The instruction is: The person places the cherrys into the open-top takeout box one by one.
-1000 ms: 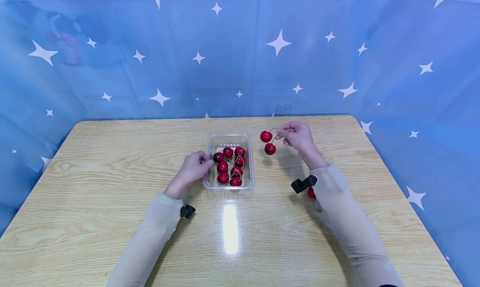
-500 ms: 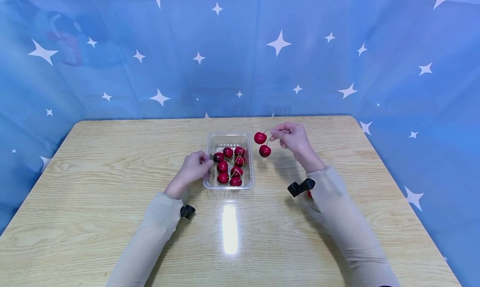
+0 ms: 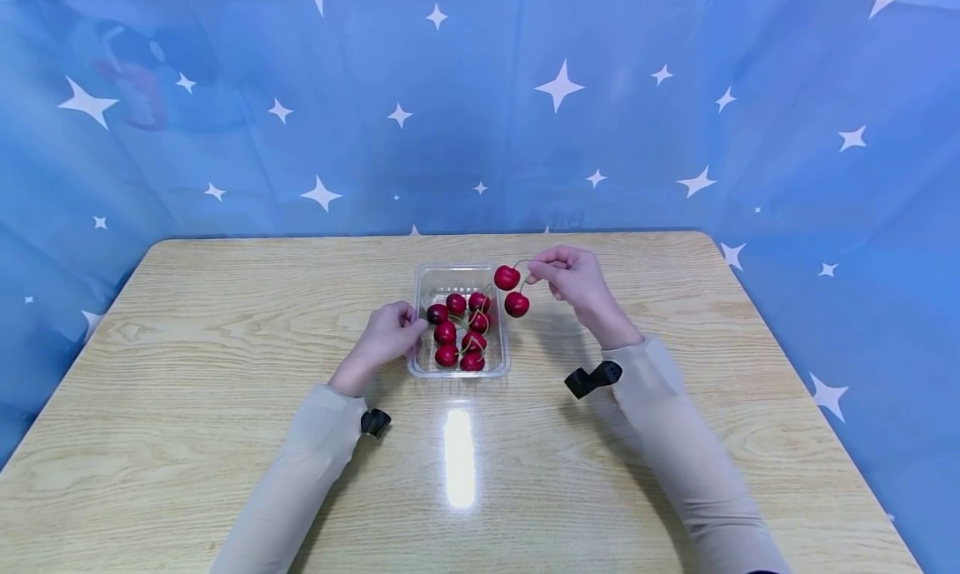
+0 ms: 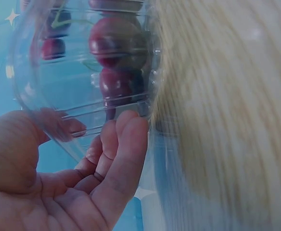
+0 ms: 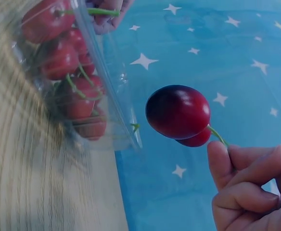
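Note:
My right hand [image 3: 573, 284] pinches thin green stems between thumb and fingertips. Two red cherries [image 3: 517, 304] hang from them by the right rim of a clear plastic container [image 3: 457, 373], one overlapping that rim in the head view. In the right wrist view, the nearer cherry [image 5: 178, 111] covers most of the other. Several more cherries [image 3: 445, 333] with stems lie inside the container. My left hand [image 3: 387, 334] grips the container's left side. In the left wrist view, its thumb [image 4: 58, 122] shows through the clear wall and its fingers [image 4: 126, 149] press the outside.
The container stands on a light wood table [image 3: 225, 349]. A blue curtain [image 3: 480, 99] with white stars hangs behind the table's far edge. Small black wrist cameras [image 3: 592, 379] sit at both cuffs.
My right hand has moved left with the two cherries, bringing them to the container's right rim. A loose cherry near my right sleeve is now hidden behind it. My left hand has stayed put.

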`<state>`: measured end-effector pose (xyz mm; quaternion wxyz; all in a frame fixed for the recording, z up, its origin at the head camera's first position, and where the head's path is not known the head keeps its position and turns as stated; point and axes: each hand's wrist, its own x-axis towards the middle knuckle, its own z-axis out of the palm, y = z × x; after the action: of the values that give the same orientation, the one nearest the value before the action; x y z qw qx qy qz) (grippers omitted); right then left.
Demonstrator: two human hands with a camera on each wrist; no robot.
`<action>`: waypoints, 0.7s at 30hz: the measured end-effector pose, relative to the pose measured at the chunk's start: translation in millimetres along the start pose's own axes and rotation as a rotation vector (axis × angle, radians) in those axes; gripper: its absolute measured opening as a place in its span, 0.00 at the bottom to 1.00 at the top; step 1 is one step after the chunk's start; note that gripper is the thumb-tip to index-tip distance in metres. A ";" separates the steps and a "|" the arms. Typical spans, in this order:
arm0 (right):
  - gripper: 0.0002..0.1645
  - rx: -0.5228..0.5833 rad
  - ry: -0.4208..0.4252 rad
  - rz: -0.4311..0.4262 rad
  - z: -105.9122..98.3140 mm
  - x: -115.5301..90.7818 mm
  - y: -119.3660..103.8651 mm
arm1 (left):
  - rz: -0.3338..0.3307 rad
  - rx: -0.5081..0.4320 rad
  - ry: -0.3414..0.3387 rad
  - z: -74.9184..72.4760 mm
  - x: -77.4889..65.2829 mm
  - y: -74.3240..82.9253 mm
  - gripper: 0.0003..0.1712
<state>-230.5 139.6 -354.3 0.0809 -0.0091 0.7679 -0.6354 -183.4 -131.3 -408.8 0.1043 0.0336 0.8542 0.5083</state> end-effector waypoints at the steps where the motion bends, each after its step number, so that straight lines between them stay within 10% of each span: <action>1: 0.06 0.005 -0.002 0.000 1.0 -0.3 -0.3 | 0.003 0.001 0.000 -0.1 -0.2 0.2 0.06; 21: 0.09 -0.010 -0.102 -0.011 32.9 -1.9 7.7 | 0.020 -0.007 0.004 -0.7 -1.7 2.0 0.06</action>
<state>-223.5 109.3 -367.5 0.1162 -0.0460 0.7658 -0.6308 -182.0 -131.2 -406.4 0.0978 0.0408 0.8523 0.5122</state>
